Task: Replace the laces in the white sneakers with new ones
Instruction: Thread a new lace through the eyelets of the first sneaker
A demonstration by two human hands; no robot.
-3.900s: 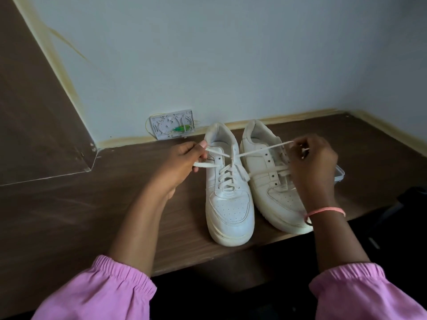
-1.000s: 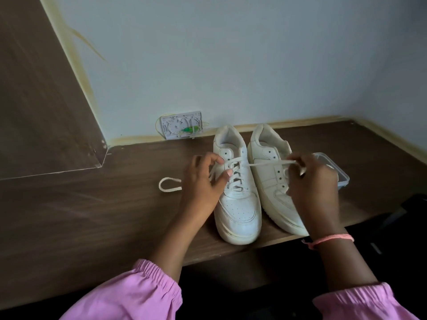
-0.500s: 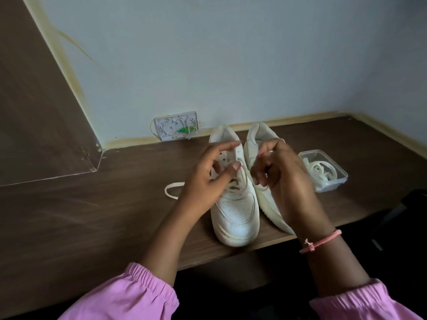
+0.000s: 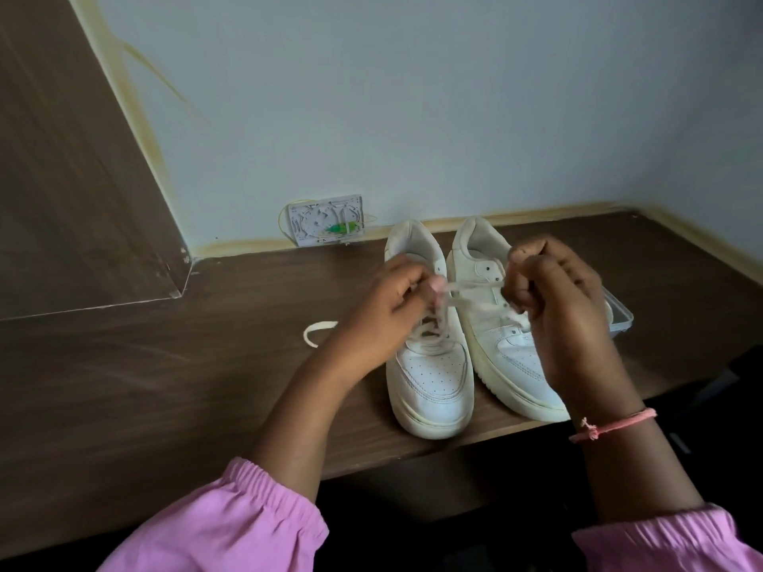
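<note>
Sneakers sit side by side near the front edge of the brown wooden desk (image 4: pixel 165 386), toes toward me, heels toward the wall. Left sneaker (image 4: pixel 429 377) is white w/ a perforated toe and a cream lace (image 4: pixel 475 287) crisscrossed up its eyelets; right sneaker (image 4: pixel 508 361) looks a bit more yellowed along the sole, and its upper eyelets show bare, tho my hand hides much of it. 1 loose end of lace (image 4: pixel 316 333) loops flat on the desk just left of my wrist. My left hand (image 4: pixel 384 319) hovers over the left sneaker's tongue, fingers curled and pinching the lace at the top eyelets. My right hand (image 4: pixel 565 307) is up over the right sneaker, knuckles toward me, fingers curled tight around the other end, so the lace runs taut between the 2 hands. Blur at the fingertips, so exact pinch points I cannot tell. Both forearms reach in from pink sleeves; a pink string bracelet (image 4: pixel 611 425) is on the right wrist. Clear plastic box (image 4: pixel 619 319) peeks out behind the right hand, contents hidden. White wall plate (image 4: pixel 326 220) w/ a green bit sits at the desk's back edge.
</note>
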